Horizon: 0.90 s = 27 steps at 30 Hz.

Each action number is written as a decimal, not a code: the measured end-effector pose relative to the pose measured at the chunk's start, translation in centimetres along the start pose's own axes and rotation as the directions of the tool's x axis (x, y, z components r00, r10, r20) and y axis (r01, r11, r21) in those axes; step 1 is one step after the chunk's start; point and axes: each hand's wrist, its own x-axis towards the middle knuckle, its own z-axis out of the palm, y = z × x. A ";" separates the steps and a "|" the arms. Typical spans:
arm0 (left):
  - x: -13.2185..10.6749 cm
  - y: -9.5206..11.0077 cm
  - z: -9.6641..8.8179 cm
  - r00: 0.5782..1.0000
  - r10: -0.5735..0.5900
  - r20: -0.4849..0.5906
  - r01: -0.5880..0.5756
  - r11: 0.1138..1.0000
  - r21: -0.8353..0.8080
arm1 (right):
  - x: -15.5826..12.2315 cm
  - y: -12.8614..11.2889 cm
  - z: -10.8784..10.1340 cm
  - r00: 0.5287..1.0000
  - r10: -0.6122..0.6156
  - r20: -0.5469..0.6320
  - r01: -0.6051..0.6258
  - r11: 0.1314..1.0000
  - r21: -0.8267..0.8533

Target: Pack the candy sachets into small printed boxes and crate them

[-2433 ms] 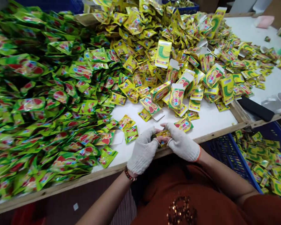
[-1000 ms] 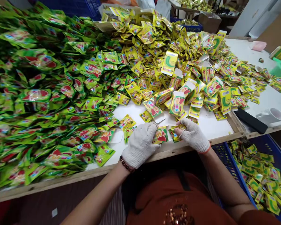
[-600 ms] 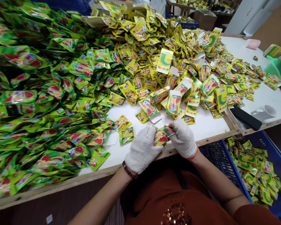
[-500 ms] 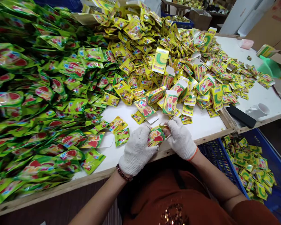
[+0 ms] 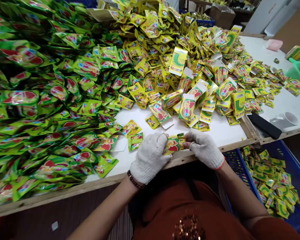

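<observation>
Head view looks down on your two gloved hands at the near edge of the white table point(image 5: 225, 131). Your left hand point(image 5: 150, 156) curls its fingers around a green packet point(image 5: 172, 145) printed with a red watermelon slice, gripping it from the left. Your right hand point(image 5: 206, 148) pinches a smaller yellow sachet point(image 5: 182, 141) between thumb and fingertips, and that sachet touches the right edge of the green packet, so the two hands meet over the table's wooden rim. Both packets sit just above the tabletop, close to your body.

A deep heap of green packets point(image 5: 40, 100) fills the left of the table, and a heap of yellow sachets point(image 5: 165, 43) rises behind and to the right. Several small printed cartons point(image 5: 187, 106) stand or lean just beyond your hands. A white mug point(image 5: 286, 119) and a flat black object point(image 5: 265, 125) lie on the right. Below the table on your right, a blue crate point(image 5: 242, 173) holds more yellow sachets.
</observation>
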 end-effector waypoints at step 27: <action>-1.5 -7.3 -3.4 0.981 -0.060 0.184 0.014 0.970 0.242 | 2.5 6.5 -7.0 0.985 -0.048 -0.168 -0.037 0.883 -0.468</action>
